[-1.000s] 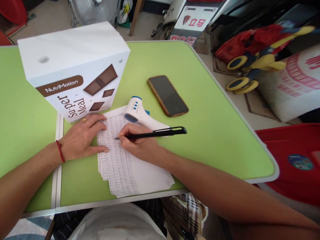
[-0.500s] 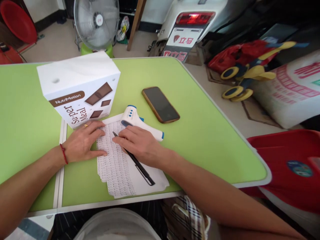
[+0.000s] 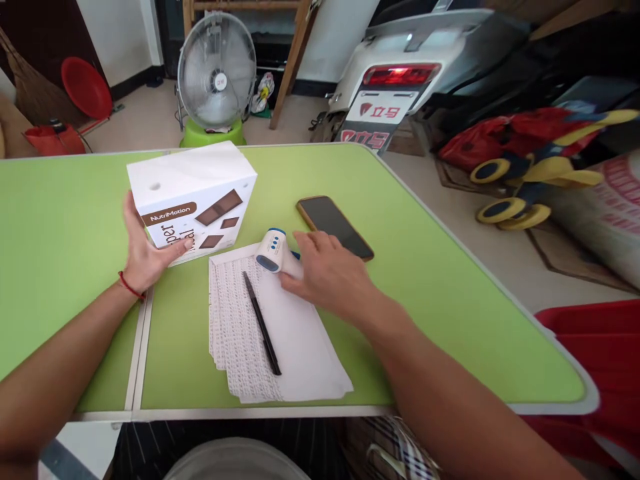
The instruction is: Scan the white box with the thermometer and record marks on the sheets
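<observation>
My left hand [image 3: 145, 250] grips the lower left side of a white NutriMotion box [image 3: 193, 167], its thumb across the printed front. The box stands upright on the table. My right hand [image 3: 333, 273] is closed over the handle of a white and blue infrared thermometer [image 3: 273, 252], whose head shows to the left of the fingers; most of the handle is hidden. Under the thermometer's head lie sheets of paper [image 3: 310, 347] with dense handwriting on their left half. A black pen [image 3: 263, 323] rests on the paper, touched by neither hand.
A smartphone [image 3: 335, 227] in a brown case lies just beyond my right hand on the green table [image 3: 440, 320]. Past the table are a floor fan [image 3: 217, 73], a white scooter [image 3: 395, 80] and a yellow-blue child's trike [image 3: 540, 173]. A red chair [image 3: 595, 353] stands at right.
The pen has left my right hand and lies on the paper. That hand has moved onto the thermometer. My left hand has gone from the paper to the box. The view has tilted up.
</observation>
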`<act>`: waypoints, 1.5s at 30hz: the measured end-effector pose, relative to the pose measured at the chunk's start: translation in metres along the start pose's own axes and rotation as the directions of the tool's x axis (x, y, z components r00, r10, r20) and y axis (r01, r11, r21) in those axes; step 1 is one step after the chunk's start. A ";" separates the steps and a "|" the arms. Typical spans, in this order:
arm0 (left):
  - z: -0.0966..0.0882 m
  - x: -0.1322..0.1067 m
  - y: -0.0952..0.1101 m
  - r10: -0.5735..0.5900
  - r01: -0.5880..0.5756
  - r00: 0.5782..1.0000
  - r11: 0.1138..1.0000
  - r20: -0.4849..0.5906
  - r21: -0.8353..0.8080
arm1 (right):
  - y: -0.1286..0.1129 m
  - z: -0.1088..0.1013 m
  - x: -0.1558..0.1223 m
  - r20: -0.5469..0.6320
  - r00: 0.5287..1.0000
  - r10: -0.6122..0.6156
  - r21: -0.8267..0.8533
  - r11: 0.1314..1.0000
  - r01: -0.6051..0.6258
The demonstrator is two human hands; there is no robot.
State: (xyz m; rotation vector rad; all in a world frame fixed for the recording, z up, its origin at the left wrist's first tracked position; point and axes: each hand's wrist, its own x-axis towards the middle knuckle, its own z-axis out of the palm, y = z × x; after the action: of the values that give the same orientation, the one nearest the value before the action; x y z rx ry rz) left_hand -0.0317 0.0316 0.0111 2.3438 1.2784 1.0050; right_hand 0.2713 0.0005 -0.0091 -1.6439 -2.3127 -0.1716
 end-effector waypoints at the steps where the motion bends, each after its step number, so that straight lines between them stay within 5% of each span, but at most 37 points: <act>1: 0.002 0.000 -0.003 -0.045 0.045 0.999 0.995 0.007 -0.093 | 0.003 0.002 0.001 0.070 0.997 0.043 -0.001 0.999 -0.043; 4: 0.006 0.000 -0.009 -0.060 0.066 0.998 0.973 0.033 -0.220 | 0.008 0.004 0.004 0.232 0.967 0.101 0.034 0.993 -0.112; 6: 0.007 0.000 -0.010 -0.074 0.067 0.997 0.959 -0.013 -0.276 | 0.010 0.001 0.005 0.216 0.968 0.125 0.087 0.985 -0.146; 9: 0.008 -0.001 -0.010 -0.197 0.131 0.974 0.896 -0.116 -0.423 | 0.007 -0.009 0.006 -0.029 0.983 0.181 0.284 0.944 -0.166; 11: 0.009 -0.002 -0.008 -0.287 0.176 0.944 0.852 -0.160 -0.492 | -0.003 -0.020 0.004 -0.213 0.949 0.234 0.515 0.852 -0.094; 13: 0.010 -0.003 -0.003 -0.345 0.203 0.922 0.816 -0.174 -0.542 | -0.018 -0.030 -0.002 -0.294 0.910 0.293 0.751 0.660 0.030; 15: 0.010 -0.005 0.005 -0.373 0.214 0.917 0.760 -0.142 -0.614 | -0.037 -0.037 -0.012 -0.204 0.940 0.274 0.918 0.387 0.086; 18: 0.013 -0.008 0.020 -0.380 0.249 0.925 0.661 -0.029 -0.708 | -0.061 -0.039 -0.029 0.075 0.993 0.089 0.997 0.009 -0.077; 21: 0.017 -0.011 0.030 -0.377 0.304 0.924 0.614 0.068 -0.728 | -0.075 -0.034 -0.039 0.300 0.952 -0.065 0.940 -0.149 -0.306; 31: 0.020 -0.013 0.028 -0.395 0.373 0.909 0.624 0.135 -0.687 | -0.084 -0.023 -0.036 0.399 0.914 -0.078 0.892 -0.200 -0.406; 45: 0.017 -0.011 0.034 -0.417 0.413 0.894 0.618 0.166 -0.669 | -0.089 -0.025 -0.032 0.433 0.893 -0.124 0.882 -0.148 -0.448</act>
State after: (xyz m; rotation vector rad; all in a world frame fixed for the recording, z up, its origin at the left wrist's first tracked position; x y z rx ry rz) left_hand -0.0028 0.0046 0.0127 1.3832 1.1013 1.0774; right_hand 0.2021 -0.0649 0.0114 -0.9261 -1.2823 1.7729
